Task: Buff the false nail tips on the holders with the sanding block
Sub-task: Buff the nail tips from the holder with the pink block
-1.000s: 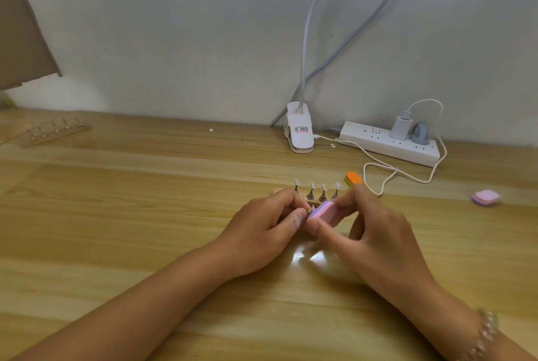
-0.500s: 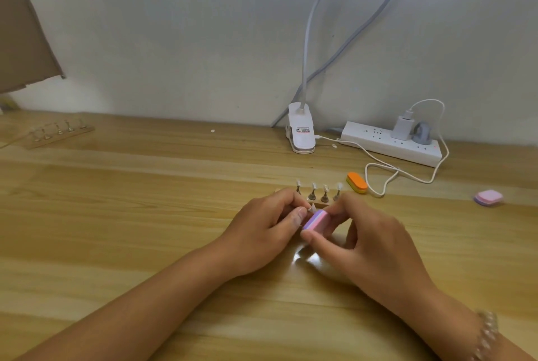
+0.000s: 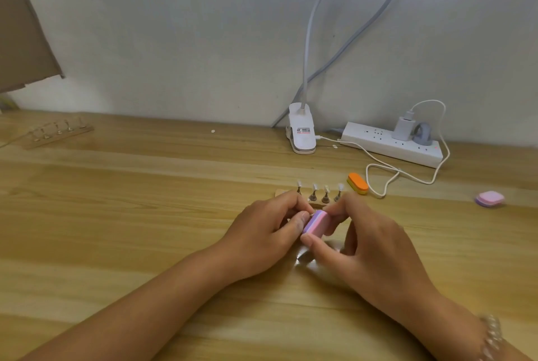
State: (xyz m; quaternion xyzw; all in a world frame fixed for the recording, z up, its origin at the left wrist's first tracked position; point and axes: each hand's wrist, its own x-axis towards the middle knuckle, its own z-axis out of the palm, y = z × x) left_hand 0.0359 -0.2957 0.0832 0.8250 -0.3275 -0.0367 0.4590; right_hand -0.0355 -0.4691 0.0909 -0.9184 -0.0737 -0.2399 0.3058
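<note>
The left hand [image 3: 270, 225] has its thumb and fingers curled tight on something small, most likely one nail holder, though the fingers hide it. The right hand [image 3: 371, 247] pinches the pink and purple sanding block [image 3: 316, 222] between thumb and forefinger, with one long edge pressed against the left thumb tip. Both hands meet just above the table [image 3: 145, 215].

Compared with a second ago, the block has slid down and toward the person. Over the last half second it barely shifts. That reads as one short buffing stroke reaching its near end, so the work on this tip looks under way, not finished.

Just behind the hands, four nail tips [image 3: 315, 186] stand upright in a row on their holders, untouched. The orange block [image 3: 358, 183], earlier half covered by the right hand, now lies in full view beside them.
</note>
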